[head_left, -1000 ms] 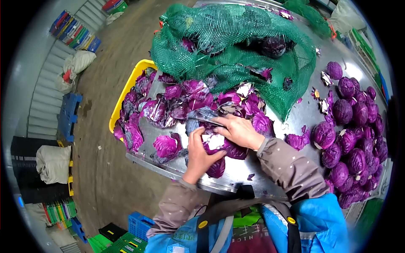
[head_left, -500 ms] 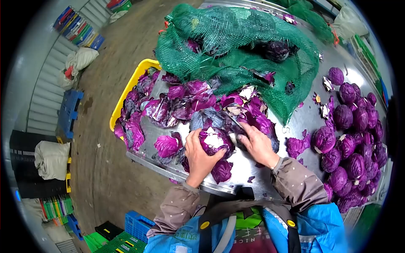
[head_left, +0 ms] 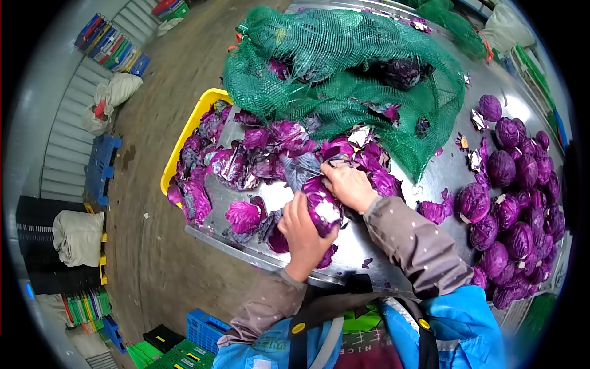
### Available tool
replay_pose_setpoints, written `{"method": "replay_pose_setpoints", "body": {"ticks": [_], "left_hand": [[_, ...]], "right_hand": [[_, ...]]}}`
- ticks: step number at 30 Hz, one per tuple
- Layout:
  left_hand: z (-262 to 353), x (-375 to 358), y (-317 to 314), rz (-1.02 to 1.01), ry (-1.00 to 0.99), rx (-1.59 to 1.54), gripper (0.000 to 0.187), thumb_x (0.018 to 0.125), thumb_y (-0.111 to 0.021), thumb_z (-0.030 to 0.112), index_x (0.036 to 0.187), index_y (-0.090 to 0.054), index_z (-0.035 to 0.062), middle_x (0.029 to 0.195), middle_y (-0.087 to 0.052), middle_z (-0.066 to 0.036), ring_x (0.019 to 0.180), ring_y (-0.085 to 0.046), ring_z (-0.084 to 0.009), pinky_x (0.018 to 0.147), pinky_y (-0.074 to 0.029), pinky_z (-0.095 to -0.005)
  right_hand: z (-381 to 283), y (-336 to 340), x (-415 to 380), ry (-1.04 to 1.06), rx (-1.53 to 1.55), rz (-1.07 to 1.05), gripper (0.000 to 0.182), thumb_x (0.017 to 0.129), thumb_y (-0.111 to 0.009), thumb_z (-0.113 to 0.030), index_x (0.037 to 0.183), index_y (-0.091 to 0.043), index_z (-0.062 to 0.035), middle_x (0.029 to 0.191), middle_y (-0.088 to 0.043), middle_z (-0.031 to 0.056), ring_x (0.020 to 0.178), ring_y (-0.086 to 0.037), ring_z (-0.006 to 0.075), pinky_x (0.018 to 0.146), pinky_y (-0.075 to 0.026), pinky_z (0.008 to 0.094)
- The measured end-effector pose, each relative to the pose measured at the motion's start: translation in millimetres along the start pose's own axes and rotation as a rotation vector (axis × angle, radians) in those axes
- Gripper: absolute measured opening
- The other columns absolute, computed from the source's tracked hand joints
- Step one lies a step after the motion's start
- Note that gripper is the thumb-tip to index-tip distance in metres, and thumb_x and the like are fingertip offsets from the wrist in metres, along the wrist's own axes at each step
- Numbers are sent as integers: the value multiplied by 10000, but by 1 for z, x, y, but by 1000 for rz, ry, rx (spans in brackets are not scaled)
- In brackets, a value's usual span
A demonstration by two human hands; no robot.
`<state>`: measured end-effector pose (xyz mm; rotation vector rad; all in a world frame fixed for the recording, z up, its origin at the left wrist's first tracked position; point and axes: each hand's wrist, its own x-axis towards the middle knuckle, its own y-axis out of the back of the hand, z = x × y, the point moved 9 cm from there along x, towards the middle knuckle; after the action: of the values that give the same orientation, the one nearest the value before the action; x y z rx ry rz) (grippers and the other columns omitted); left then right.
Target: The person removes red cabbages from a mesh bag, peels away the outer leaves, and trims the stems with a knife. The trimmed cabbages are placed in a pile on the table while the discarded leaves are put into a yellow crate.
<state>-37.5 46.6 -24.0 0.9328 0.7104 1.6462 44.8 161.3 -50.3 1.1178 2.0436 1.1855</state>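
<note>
My left hand (head_left: 304, 237) is wrapped round the near left side of a red cabbage (head_left: 319, 200), whose pale cut patch faces me. My right hand (head_left: 349, 186) is closed at the far side of the same head, its fingertips against a loose dark outer leaf (head_left: 300, 170). A knife shows in that hand in the earlier view, but is hidden now. Torn purple leaves (head_left: 289, 135) lie heaped beyond my hands. One more loose leaf (head_left: 243, 217) rests to the left on the metal table (head_left: 393, 249).
A green mesh sack (head_left: 344, 67) with cabbages inside covers the table's far part. At the left edge stands a yellow crate (head_left: 174, 161) full of leaves. Many trimmed cabbages (head_left: 519, 240) are piled on the right. Blue crates (head_left: 203, 329) sit on the floor below.
The cabbage has turned and tilted, so its pale patch now faces nearer me. My right hand has moved left and up onto the head and its outer leaf; the knife blade has gone out of sight.
</note>
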Motion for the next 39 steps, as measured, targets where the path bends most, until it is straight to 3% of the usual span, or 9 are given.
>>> {"method": "replay_pose_setpoints", "body": {"ticks": [6,9,13,16,27,32,34,36,39], "left_hand": [[-17,-16,12,82,29,-136,963,593,-807,278,1339,-268,-6,1285,-341,-208,1198,-350,-373,1001,-284,-464],[-25,-22,20,39,68,-217,944,566,-829,235,1338,-312,69,1192,-318,-196,1115,-368,-361,953,-344,-456],[-41,-19,18,1,224,-255,992,550,-856,394,1310,-329,36,1178,-306,-199,1087,-366,-362,945,-336,-448],[-28,-12,21,4,83,-173,1002,541,-860,394,1295,-322,12,1204,-300,-210,1110,-360,-381,956,-322,-456],[-4,-7,15,59,73,-51,876,555,-841,301,1230,-370,4,1195,-428,-196,1094,-400,-388,922,-344,-475],[-2,-24,15,71,14,-35,917,548,-850,317,1247,-346,2,1231,-379,-204,1133,-362,-388,965,-305,-489],[-9,-27,14,82,63,-96,922,544,-858,302,1249,-336,20,1241,-366,-206,1152,-352,-386,979,-296,-487],[-11,-36,14,84,20,-125,925,542,-862,291,1252,-330,29,1244,-364,-201,1162,-347,-379,987,-291,-480],[-35,-50,17,169,45,-315,950,554,-869,257,1277,-291,41,1277,-347,-190,1189,-366,-342,1016,-293,-448]], "right_hand": [[11,-1,3,-44,49,-44,317,824,-593,-261,1092,-569,-93,938,-630,184,932,-597,359,746,-488,468],[9,10,-15,-109,142,-76,346,853,-576,-288,1135,-520,-96,943,-619,174,854,-601,398,671,-481,488],[-24,42,-63,38,284,179,335,899,-516,-232,1231,-489,-190,1017,-556,139,732,-606,371,597,-492,457],[-40,29,-92,45,378,120,450,878,-523,-146,1305,-469,-277,1063,-514,152,669,-603,361,550,-502,438],[-34,28,-72,143,40,143,287,874,-541,-160,1160,-565,-167,865,-514,119,622,-599,319,507,-492,420],[20,19,-61,9,311,210,220,900,-503,-194,1104,-537,-118,926,-571,141,821,-603,371,652,-495,444],[-4,19,-64,-71,273,-3,502,838,-605,-402,1226,-474,-111,985,-577,160,883,-595,371,718,-475,467],[-11,12,-58,-39,328,77,668,771,-655,-479,1289,-423,-125,989,-586,188,898,-598,378,742,-472,469],[5,-5,-42,-206,277,0,642,745,-712,-342,1275,-427,-120,849,-633,218,806,-621,405,694,-483,489]]}}
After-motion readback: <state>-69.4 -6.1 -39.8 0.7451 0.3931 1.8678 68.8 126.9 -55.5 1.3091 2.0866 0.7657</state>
